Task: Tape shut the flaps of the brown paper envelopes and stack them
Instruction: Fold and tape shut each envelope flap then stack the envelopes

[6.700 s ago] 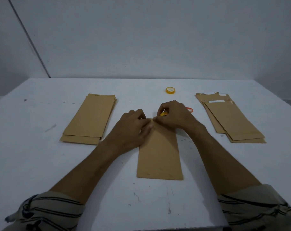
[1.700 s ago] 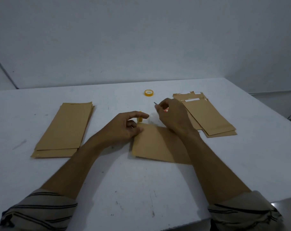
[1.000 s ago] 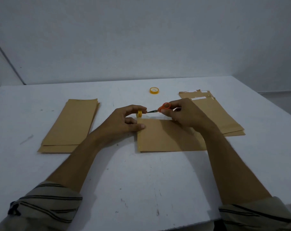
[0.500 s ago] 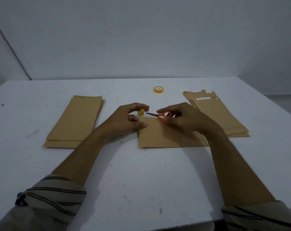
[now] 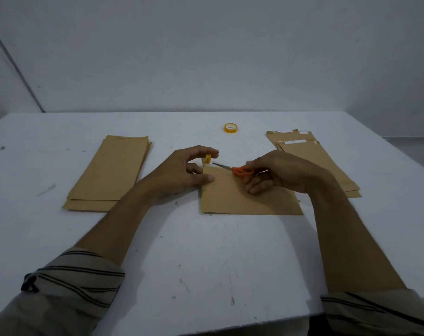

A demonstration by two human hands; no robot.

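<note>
Two digits of the left hand (image 5: pixel 181 170) do the work. The forefinger curls over a small tape roll (image 5: pixel 208 158) standing on edge just beyond the envelope's (image 5: pixel 249 197) far left corner, and the thumb lies flat on that corner, pinning it. The right hand (image 5: pixel 278 173) has its fingers wrapped through and round the orange handles of the scissors (image 5: pixel 240 170), low over the envelope's far edge. The blades look close together, though how far they are parted is too fine to tell.

The envelope lies flat with its long axis running left to right, and the blades point along that axis. Their tips are just right of the roll, so the cut, as I judge it, falls in the short gap between the roll and the envelope's corner. Any strip of tape there is too thin to see. The right hand need only slide a little leftward while the left keeps the roll taut.

Left of the envelope sits a neat pile (image 5: pixel 111 173). To its right is a looser pile (image 5: pixel 315 161) showing white strips, and beyond it a spare roll (image 5: pixel 231 128), all on the white table (image 5: pixel 206 263).
</note>
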